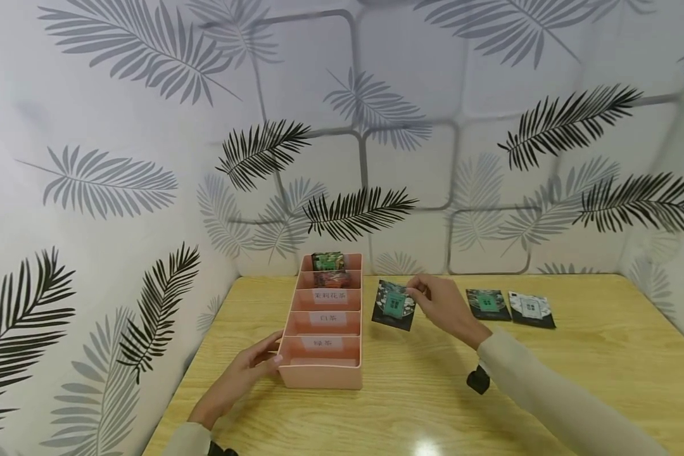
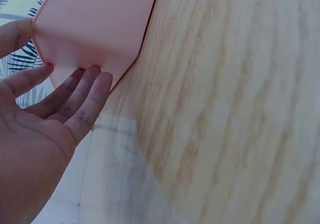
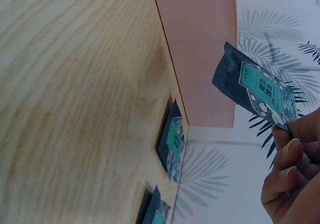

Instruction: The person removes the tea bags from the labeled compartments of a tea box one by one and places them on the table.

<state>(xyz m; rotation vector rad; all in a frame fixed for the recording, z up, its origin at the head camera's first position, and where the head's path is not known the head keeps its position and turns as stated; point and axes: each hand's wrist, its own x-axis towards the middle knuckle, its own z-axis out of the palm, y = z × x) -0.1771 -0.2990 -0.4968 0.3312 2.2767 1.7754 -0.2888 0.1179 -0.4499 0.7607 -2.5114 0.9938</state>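
Note:
A pink compartment box (image 1: 322, 377) stands on the wooden table, its dividers marked with white labels. My left hand (image 1: 245, 373) holds the box's near left corner; in the left wrist view its bent fingers (image 2: 82, 99) press against the pink wall. To the right of the box, my right hand (image 1: 446, 307) pinches one edge of a dark tea packet (image 1: 394, 305) with a green label, raised above the table. That packet (image 3: 260, 87) is tilted in the right wrist view. A green packet (image 1: 344, 259) and a reddish packet (image 1: 332, 279) sit in the two far compartments.
A green-labelled packet (image 1: 487, 304) and a white-labelled packet (image 1: 532, 308) lie side by side on the table (image 1: 593, 373), right of my right hand. A leaf-patterned wall (image 1: 410, 164) rises behind the table's far edge and along its left side.

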